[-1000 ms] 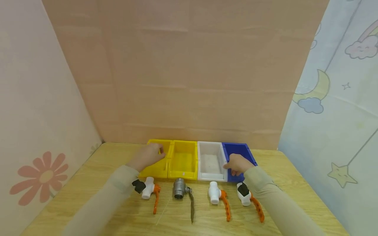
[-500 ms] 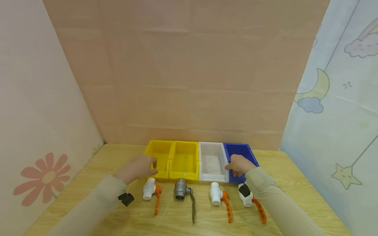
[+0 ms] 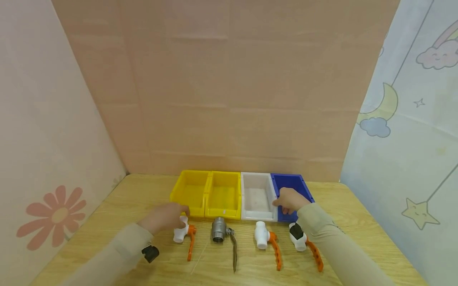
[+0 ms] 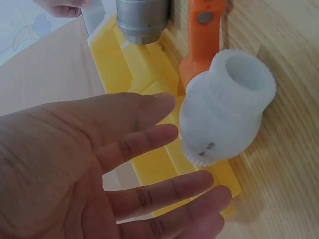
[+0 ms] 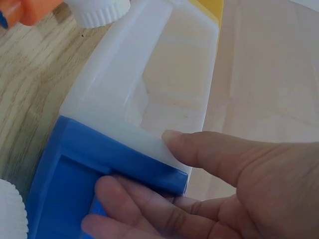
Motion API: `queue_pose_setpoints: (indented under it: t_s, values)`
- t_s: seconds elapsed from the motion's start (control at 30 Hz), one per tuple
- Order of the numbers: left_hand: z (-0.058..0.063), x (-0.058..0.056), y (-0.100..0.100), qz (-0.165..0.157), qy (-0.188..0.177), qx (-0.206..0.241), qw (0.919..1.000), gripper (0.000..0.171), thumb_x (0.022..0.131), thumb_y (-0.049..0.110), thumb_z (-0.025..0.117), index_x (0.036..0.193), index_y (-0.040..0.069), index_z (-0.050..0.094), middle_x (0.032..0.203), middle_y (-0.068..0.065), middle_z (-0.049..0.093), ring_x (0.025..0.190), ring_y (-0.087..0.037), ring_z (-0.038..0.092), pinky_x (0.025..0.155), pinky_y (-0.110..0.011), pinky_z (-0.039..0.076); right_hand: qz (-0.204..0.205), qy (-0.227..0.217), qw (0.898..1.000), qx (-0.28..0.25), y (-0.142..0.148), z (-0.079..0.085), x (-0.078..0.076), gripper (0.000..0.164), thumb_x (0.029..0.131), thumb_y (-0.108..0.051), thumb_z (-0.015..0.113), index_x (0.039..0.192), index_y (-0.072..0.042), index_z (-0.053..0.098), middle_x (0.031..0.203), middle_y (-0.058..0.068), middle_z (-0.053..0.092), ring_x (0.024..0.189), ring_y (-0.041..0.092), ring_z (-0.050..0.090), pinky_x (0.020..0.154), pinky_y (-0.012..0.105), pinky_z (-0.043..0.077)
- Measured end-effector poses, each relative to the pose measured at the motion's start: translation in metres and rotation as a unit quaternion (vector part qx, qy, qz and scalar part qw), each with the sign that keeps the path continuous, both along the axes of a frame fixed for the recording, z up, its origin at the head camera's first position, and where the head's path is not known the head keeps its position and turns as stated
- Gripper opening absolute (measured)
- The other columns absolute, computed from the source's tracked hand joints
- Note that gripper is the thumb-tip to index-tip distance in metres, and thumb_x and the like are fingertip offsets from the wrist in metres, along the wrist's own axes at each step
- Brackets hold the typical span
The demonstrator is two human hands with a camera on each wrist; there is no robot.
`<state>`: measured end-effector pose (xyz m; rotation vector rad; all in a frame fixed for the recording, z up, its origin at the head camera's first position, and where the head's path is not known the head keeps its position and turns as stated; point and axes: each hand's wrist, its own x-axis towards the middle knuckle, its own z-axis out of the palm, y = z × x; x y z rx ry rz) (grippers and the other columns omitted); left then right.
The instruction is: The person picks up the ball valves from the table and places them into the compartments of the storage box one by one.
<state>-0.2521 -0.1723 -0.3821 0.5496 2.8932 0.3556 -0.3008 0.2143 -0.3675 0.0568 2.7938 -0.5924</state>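
Nearest, to the left of the steel valve (image 3: 218, 230), an orange handle (image 3: 191, 247) lies along the counter (image 3: 250, 274), pointing back towards the person. It belongs to the white valve (image 3: 180, 235), whose body sits left of the steel valve and just short of the bins. The body looks like hard plastic: probably light, stiff and not easily crushed, a little slick on its round middle, with ribbed ends that should give grip. Best held round the thick body, since a hold on the handle alone would likely let it swing or tip.

Beyond and left of the steel valve, the left hand (image 3: 162, 217) is at the white valve's far end, holding nothing. Its fingers (image 4: 199, 181) are spread, thumb and forefinger fairly close together; the body lies just off their tips, and contact cannot be told.

Farther back, right of the steel valve, the right hand (image 3: 290, 198) straddles the walls where the white bin (image 3: 255, 198) meets the blue bin (image 3: 290, 182), thumb on the white side, fingers curled on the blue, seemingly in a narrow pinch.
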Motion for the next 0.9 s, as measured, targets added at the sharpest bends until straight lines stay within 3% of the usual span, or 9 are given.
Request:
queue_pose_setpoints:
  t_s: [0.23, 0.43, 0.9]
  values:
    - [-0.007, -0.001, 0.004, -0.006, -0.004, -0.02, 0.9998, 0.03, 0.078, 0.014, 0.077, 0.107, 0.011, 0.07, 0.101, -0.004, 0.069, 0.08, -0.02, 0.058, 0.07, -0.043, 0.051, -0.003, -0.002, 1.0, -0.002, 0.0, 0.001, 0.0, 0.025, 0.09, -0.02, 0.068, 0.094, 0.003, 0.059, 0.073, 0.012, 0.064, 0.066, 0.021, 0.064, 0.065, 0.033, 0.058]
    - [-0.011, 0.0, 0.007, -0.007, -0.021, -0.024, 0.9995, 0.027, 0.077, 0.016, 0.078, 0.103, 0.012, 0.071, 0.102, -0.005, 0.069, 0.088, -0.023, 0.062, 0.079, -0.047, 0.052, -0.002, -0.004, 1.0, -0.003, 0.0, 0.002, -0.001, 0.025, 0.09, -0.019, 0.067, 0.095, 0.003, 0.059, 0.072, 0.012, 0.063, 0.065, 0.021, 0.064, 0.064, 0.033, 0.058]
    - [-0.023, 0.006, 0.012, 0.02, -0.019, 0.01, 0.9996, 0.035, 0.067, 0.013, 0.084, 0.098, 0.01, 0.069, 0.09, -0.004, 0.067, 0.076, -0.021, 0.058, 0.069, -0.041, 0.053, 0.003, 0.006, 1.0, 0.002, -0.001, 0.002, 0.004, 0.024, 0.09, -0.019, 0.067, 0.092, 0.003, 0.058, 0.071, 0.012, 0.063, 0.064, 0.021, 0.063, 0.062, 0.033, 0.058]
